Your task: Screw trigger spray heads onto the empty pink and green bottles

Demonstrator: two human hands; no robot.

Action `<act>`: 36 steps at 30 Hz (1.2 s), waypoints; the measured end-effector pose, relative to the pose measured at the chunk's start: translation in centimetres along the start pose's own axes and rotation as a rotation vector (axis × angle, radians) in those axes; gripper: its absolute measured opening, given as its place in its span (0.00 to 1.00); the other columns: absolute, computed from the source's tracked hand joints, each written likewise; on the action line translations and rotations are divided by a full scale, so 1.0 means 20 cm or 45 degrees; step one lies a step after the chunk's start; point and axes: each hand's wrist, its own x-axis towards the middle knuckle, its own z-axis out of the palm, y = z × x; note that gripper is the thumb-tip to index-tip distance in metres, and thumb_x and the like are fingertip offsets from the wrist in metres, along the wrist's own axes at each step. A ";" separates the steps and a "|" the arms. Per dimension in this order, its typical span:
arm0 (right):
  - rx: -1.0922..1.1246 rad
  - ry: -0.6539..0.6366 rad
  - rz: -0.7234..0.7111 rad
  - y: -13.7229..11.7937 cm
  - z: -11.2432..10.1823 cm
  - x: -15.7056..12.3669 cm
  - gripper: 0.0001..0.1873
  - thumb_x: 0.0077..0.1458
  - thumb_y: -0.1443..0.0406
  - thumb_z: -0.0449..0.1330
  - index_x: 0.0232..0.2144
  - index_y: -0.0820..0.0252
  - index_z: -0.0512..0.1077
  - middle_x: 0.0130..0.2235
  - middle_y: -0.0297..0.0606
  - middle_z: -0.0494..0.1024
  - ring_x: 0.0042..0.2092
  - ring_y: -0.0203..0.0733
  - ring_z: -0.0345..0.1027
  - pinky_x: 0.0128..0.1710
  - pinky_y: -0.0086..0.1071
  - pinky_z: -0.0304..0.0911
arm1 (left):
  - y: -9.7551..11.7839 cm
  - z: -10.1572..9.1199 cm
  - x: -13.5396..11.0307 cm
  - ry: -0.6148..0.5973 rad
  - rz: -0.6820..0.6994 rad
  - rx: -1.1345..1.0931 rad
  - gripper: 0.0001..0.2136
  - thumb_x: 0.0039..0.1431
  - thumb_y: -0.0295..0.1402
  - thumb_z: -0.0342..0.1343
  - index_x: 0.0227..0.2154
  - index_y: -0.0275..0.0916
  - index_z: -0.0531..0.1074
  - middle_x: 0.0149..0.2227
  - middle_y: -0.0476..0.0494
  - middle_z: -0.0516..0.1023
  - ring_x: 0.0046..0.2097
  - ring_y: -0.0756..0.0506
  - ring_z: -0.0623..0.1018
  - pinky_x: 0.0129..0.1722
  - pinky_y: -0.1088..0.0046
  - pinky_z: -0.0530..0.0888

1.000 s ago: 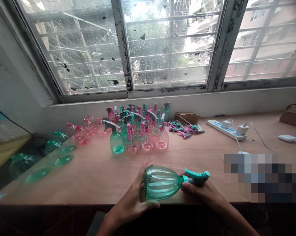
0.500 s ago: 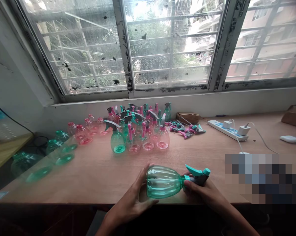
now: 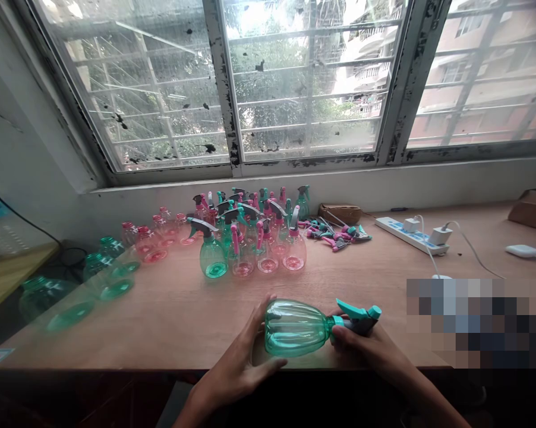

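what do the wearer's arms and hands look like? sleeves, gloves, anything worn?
Left hand and right hand are ungloved. Left forearm and right forearm are sleeveless as far as they show. No watch, bracelet, cables or markings visible; some fingers are hidden, so rings can't be ruled out.

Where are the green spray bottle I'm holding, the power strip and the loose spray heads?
Green spray bottle (image 3: 297, 327): head view, middle of its ribbed body.
Power strip (image 3: 411, 238): head view, casing beside a plug.
Loose spray heads (image 3: 339, 238): head view, middle of the pile.
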 end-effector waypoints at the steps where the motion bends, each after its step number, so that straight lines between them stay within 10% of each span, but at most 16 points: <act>1: 0.002 -0.002 -0.003 0.00 0.00 0.00 0.27 0.43 0.46 0.75 0.37 0.59 0.80 0.25 0.34 0.78 0.27 0.42 0.70 0.29 0.35 0.65 | 0.01 0.00 0.00 0.001 -0.022 -0.005 0.48 0.61 0.30 0.64 0.72 0.58 0.35 0.75 0.44 0.45 0.72 0.34 0.56 0.70 0.52 0.59; 19: -0.024 -0.024 -0.012 0.02 -0.02 0.00 0.26 0.44 0.51 0.75 0.42 0.58 0.79 0.28 0.33 0.79 0.29 0.41 0.68 0.32 0.35 0.61 | 0.00 -0.01 0.01 0.041 -0.053 0.089 0.50 0.58 0.33 0.68 0.73 0.51 0.38 0.75 0.40 0.46 0.74 0.32 0.49 0.72 0.47 0.49; 27: -0.041 -0.054 -0.035 0.00 -0.02 0.00 0.24 0.47 0.49 0.73 0.40 0.59 0.79 0.26 0.33 0.77 0.29 0.42 0.69 0.33 0.35 0.63 | -0.03 0.02 0.01 0.042 0.062 -0.070 0.43 0.66 0.30 0.59 0.71 0.62 0.36 0.75 0.44 0.43 0.68 0.36 0.66 0.65 0.57 0.68; 36: -0.076 -0.039 -0.036 0.02 -0.04 0.01 0.23 0.46 0.51 0.75 0.41 0.58 0.79 0.28 0.33 0.77 0.31 0.43 0.69 0.34 0.35 0.63 | -0.02 0.01 0.02 0.104 0.025 0.028 0.47 0.59 0.33 0.67 0.72 0.56 0.42 0.75 0.43 0.46 0.73 0.33 0.54 0.68 0.55 0.64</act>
